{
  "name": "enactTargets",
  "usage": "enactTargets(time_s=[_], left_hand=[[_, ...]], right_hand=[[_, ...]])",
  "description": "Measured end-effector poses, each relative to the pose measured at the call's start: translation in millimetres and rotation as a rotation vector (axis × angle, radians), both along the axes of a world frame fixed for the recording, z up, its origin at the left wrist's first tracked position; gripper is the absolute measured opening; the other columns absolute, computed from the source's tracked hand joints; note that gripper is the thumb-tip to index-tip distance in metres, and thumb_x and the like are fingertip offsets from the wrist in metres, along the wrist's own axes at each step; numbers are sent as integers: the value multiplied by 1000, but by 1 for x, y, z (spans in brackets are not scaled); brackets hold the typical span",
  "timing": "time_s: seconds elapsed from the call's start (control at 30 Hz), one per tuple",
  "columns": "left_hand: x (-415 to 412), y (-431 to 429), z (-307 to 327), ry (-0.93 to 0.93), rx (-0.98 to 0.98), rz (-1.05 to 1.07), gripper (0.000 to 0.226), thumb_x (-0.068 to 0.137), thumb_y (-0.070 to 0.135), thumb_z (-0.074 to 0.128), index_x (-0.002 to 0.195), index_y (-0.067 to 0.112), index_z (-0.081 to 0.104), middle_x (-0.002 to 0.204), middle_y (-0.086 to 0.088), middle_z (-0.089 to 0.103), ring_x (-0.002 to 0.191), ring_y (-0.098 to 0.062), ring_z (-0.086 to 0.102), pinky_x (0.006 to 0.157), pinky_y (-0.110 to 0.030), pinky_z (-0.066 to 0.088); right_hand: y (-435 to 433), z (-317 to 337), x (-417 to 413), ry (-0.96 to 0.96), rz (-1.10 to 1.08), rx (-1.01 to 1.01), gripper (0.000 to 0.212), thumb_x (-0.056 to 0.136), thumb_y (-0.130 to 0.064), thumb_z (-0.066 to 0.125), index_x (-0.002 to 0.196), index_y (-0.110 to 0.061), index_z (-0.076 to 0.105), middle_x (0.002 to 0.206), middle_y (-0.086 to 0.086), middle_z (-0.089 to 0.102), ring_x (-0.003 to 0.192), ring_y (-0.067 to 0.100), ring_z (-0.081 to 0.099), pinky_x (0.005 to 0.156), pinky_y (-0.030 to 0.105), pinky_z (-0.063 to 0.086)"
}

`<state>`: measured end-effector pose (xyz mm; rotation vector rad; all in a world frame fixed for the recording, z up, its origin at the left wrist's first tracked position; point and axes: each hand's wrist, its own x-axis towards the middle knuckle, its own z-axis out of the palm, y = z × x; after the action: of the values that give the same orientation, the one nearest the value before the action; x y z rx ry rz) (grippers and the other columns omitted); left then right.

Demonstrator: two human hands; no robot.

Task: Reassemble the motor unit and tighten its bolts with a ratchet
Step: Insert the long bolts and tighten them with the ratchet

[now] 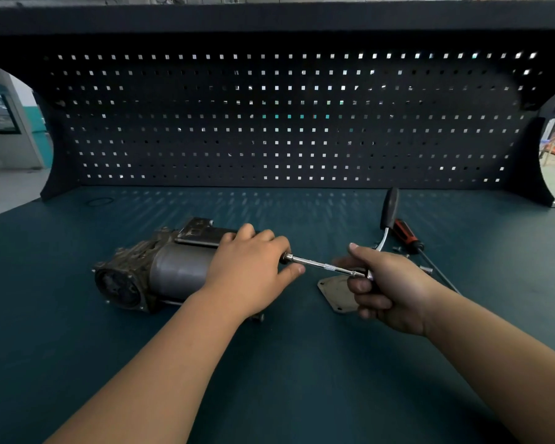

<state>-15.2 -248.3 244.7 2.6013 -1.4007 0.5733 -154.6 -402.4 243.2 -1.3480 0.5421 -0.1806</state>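
Bench (269, 379) nearest, both forearms crossing it. Right hand (385, 290) was clamped round the head of the ratchet (388, 209), black handle rising toward 12 o'clock. Extension bar (321, 265) ran from that fist toward 9 o'clock, long axis nearly level, its far end meeting the near end of the motor (173, 270), which lay on the bench. Left hand (250, 267) was the nearer to the motor, fingers curled over its end, thumb straight beside the bar. Bolt head and socket seating hidden under those fingers; engagement unconfirmed. Flat plate (332, 291) lay partly beneath the fist. Screwdriver (405, 233) and loose bolts (426, 269) at 1 o'clock, count unclear. Pegboard (285, 123) stood behind.
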Motion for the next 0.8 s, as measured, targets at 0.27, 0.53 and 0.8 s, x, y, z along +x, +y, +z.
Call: enactTargets(time_s=[0.27,0.53,0.8], left_hand=[[2,-2,2,2,43,4,62,77,74,11,100,34,52,103,14,53,100,-14,38,82,-35,28],[1,-3,1,10,34,19,53,79,73,10,90,35,46,98,14,54,100,-16,40,81,-37,28],[0,-2,1,4,22,17,47,84,70,24,100,34,51,105,14,55,103,-16,40,85,-37,29]], right_hand=[[3,-5,0,-72,-78,-218,36,100,-37,43,92,-9,65,47,1,42,33,14,29,44,28,41],[-15,-16,-12,-402,-76,-1662,27,95,-30,48,99,-15,70,81,-5,63,68,19,62,59,28,49],[-16,-18,-11,-417,-94,-1614,24,93,-26,50,104,-17,69,84,-13,52,72,4,50,63,24,42]])
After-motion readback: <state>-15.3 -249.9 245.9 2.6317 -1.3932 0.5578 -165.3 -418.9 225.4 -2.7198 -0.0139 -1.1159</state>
